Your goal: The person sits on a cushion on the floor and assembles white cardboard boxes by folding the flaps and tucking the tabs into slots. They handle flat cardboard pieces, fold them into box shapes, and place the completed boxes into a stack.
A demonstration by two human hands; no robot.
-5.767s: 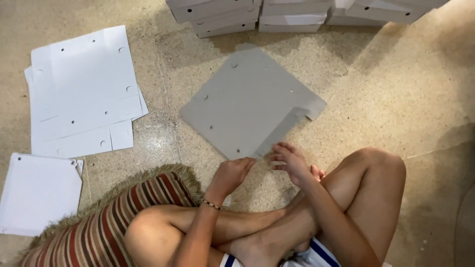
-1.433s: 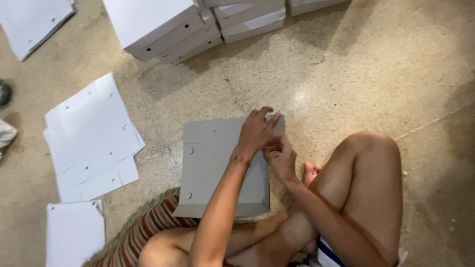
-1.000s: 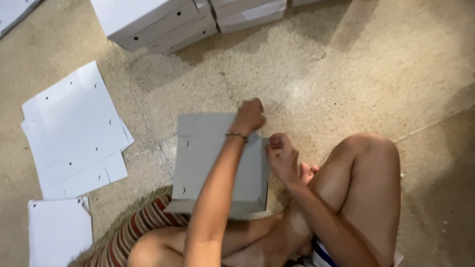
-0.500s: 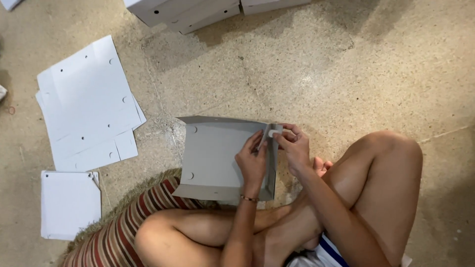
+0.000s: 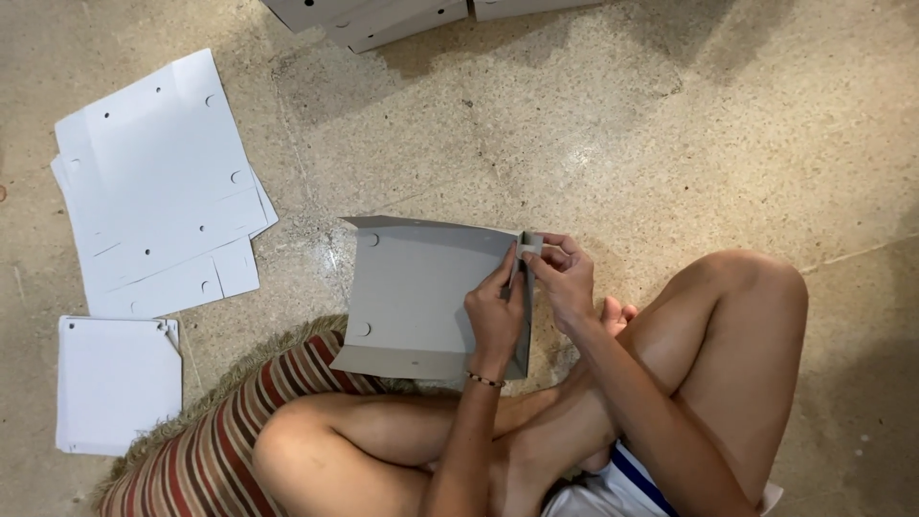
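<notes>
I see the half-folded grey box empty; my left hand and right hand both pinch its right corner flap.

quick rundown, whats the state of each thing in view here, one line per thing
grey cardboard sheet: partly folded, side walls raised, base on the floor
left hand: pressing the sheet's right wall by the top corner
right hand: pinching the tab at that corner
white flat sheets: unfolded, stacked loosely on the floor
white square piece: lying flat
assembled boxes: folded up, stacked, cut off by the frame's top edge
striped cushion: on the floor under the person's leg
</notes>
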